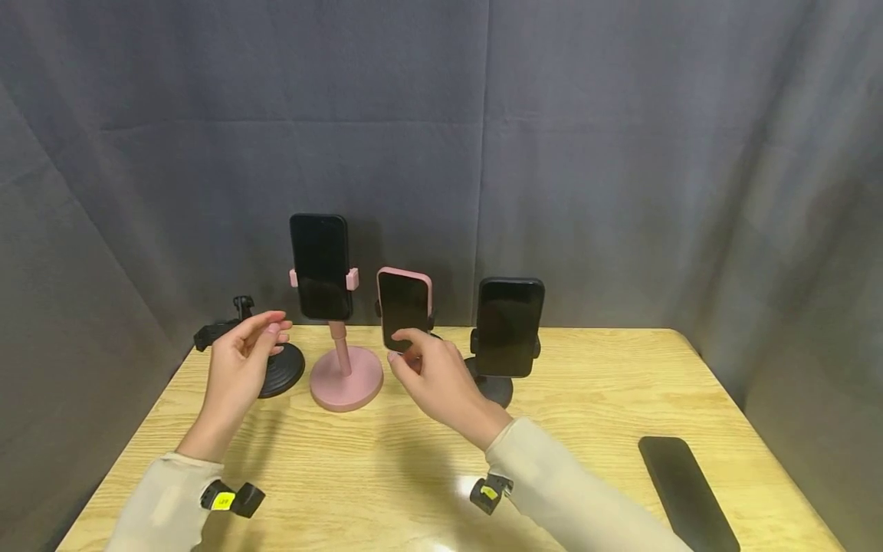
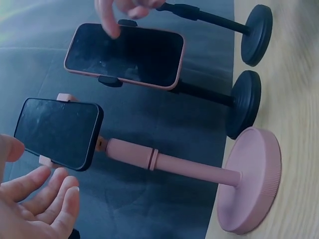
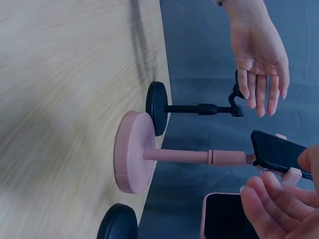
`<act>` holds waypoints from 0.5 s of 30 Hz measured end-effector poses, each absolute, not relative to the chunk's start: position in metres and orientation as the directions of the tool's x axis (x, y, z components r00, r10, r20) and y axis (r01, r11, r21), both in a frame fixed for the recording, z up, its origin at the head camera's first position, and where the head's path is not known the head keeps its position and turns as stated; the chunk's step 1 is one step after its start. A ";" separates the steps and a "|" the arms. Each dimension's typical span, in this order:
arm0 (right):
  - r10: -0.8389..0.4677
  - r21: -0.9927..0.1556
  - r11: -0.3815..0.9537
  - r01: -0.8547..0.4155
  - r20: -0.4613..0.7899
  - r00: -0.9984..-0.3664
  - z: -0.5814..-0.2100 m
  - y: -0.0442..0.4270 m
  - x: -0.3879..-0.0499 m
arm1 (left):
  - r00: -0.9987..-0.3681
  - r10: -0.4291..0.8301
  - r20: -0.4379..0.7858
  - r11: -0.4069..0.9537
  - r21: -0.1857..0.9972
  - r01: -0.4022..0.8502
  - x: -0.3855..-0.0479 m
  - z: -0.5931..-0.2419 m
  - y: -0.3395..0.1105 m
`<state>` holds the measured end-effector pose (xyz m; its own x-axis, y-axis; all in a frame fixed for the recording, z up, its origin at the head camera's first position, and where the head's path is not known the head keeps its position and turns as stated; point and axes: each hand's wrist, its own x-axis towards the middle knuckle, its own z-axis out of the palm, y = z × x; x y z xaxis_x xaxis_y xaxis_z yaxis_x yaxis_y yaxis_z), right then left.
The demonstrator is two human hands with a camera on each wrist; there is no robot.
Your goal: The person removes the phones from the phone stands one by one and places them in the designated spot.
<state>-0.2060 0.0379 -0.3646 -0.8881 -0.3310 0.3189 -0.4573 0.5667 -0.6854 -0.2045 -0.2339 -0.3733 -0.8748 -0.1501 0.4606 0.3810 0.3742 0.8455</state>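
My left hand (image 1: 237,360) is raised with loosely bent fingers and holds nothing. Behind it stands a black phone stand (image 1: 281,372) whose clamp has no phone in it. To its right, a pink phone stand (image 1: 346,379) carries a black phone (image 1: 320,264) upright. My right hand (image 1: 441,379), also holding nothing, hovers before a pink-cased phone (image 1: 403,299) clamped in a black stand (image 2: 244,104). Another black phone (image 1: 510,326) sits upright in the rightmost black stand (image 1: 498,391). The left wrist view shows the left fingers (image 2: 67,199) just apart from the pink stand's clamp.
One more dark phone-shaped slab (image 1: 690,494) lies flat on the wooden table (image 1: 586,460) at the front right. Grey curtain (image 1: 621,153) hangs behind the stands and along both sides. The stands form a row near the table's back edge.
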 end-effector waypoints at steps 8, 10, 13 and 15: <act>-0.344 -0.680 0.571 -0.460 0.311 -0.886 -0.350 0.016 -0.218 | -0.901 -0.163 0.401 0.365 0.873 0.323 -0.209 -0.363 -0.225; -0.354 -0.686 0.561 -0.463 0.307 -0.883 -0.347 0.010 -0.221 | -0.910 -0.161 0.381 0.346 0.886 0.310 -0.212 -0.361 -0.223; -0.363 -0.693 0.557 -0.458 0.293 -0.884 -0.343 0.003 -0.225 | -0.916 -0.163 0.367 0.326 0.896 0.301 -0.215 -0.358 -0.221; -0.367 -0.696 0.562 -0.446 0.273 -0.889 -0.341 -0.002 -0.227 | -0.918 -0.168 0.361 0.321 0.900 0.295 -0.218 -0.356 -0.220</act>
